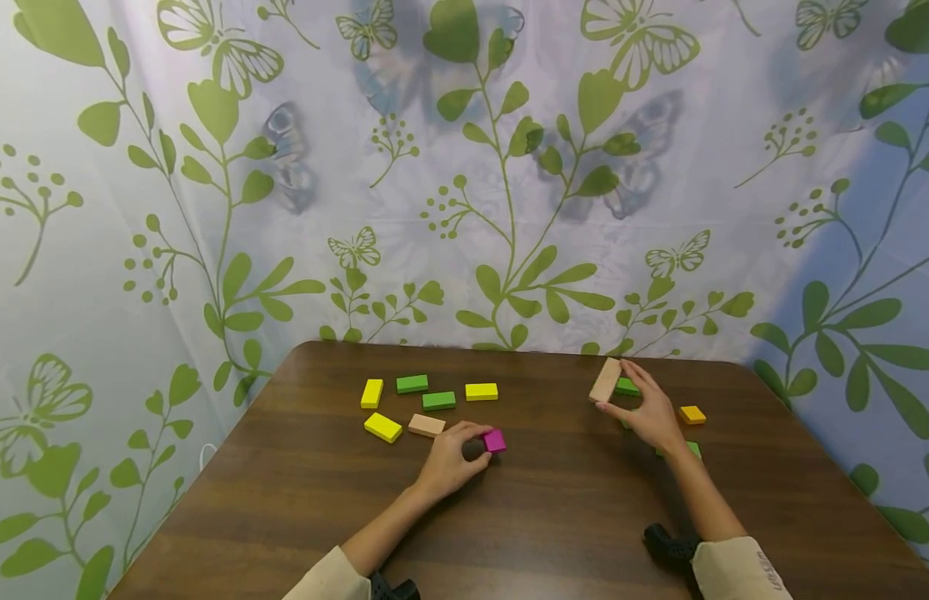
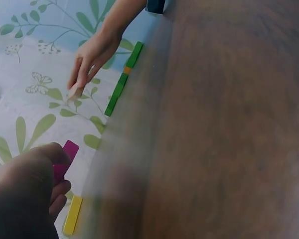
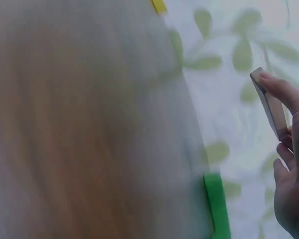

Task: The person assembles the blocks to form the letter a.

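My left hand (image 1: 451, 460) pinches a magenta block (image 1: 495, 441) between thumb and fingers, near the middle of the table. The same magenta block (image 2: 69, 155) shows past the fingers in the left wrist view. Just left of that hand lies a natural wood block (image 1: 427, 426). Over on the right, my right hand (image 1: 650, 413) holds another plain wood block (image 1: 605, 380) by its ends, raised off the table. Green blocks (image 1: 626, 387) lie under and behind the right hand, partly hidden by it. In the right wrist view the held wood block (image 3: 270, 107) appears tilted.
Yellow blocks (image 1: 382, 427) and green blocks (image 1: 438, 401) lie loosely grouped on the left of the brown table (image 1: 569, 508). An orange block (image 1: 692, 415) rests right of the right hand. Behind the far edge hangs a curtain (image 1: 404, 283) printed with leaves and butterflies.
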{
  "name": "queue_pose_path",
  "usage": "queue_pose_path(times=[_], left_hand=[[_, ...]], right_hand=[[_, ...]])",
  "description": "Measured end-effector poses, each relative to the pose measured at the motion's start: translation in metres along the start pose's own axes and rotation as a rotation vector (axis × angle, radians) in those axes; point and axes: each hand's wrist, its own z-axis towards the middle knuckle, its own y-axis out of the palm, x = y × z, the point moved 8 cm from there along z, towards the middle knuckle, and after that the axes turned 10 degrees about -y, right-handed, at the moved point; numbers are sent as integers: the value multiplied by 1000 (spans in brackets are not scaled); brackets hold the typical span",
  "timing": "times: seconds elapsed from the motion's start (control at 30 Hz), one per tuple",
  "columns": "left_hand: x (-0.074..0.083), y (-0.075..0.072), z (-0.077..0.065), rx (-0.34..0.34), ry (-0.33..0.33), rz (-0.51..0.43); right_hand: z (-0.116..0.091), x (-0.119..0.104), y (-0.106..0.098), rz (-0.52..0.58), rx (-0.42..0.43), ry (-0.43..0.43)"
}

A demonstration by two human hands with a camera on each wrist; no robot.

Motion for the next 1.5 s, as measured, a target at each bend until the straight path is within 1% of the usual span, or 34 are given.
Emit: queue_pose_path(times=[0.1, 0.17, 0.27, 0.37, 0.43, 0.6, 0.67, 0.8, 0.93, 1.0, 1.17, 1.23, 1.37, 1.5], left_hand=[[2, 4, 0, -31, -3, -7], [2, 6, -1, -47, -1, -4], [2, 10, -2, -72, 7, -2], [1, 12, -4, -93, 15, 2], [0, 14, -6, -109, 11, 4], [-1, 17, -10, -150, 21, 0], [0, 18, -12, -163, 30, -6], [2, 18, -14, -181, 41, -19], [3, 21, -16, -202, 59, -10], [2, 23, -17, -211, 67, 2], [0, 26, -19, -228, 62, 12], [1, 26, -19, -227, 65, 6], [2, 23, -20, -192, 69, -15], [0, 20, -20, -177, 36, -37]], right_hand=[[4, -22, 18, 51, -31, -32], [4, -34, 30, 105, -53, -49], [2, -48, 47, 186, -88, -63], [-3, -59, 62, 236, -141, -67], [-7, -68, 69, 263, -174, -72], [-15, -91, 78, 311, -249, -108], [-18, -91, 85, 318, -268, -115], [-24, -77, 101, 292, -306, -116], [-28, -68, 109, 205, -345, -132], [-30, -67, 111, 166, -356, -147], [-33, -71, 115, 114, -397, -186], [-34, -72, 116, 103, -413, -187], [-34, -70, 116, 120, -425, -156], [-33, -68, 115, 130, -429, -134]])
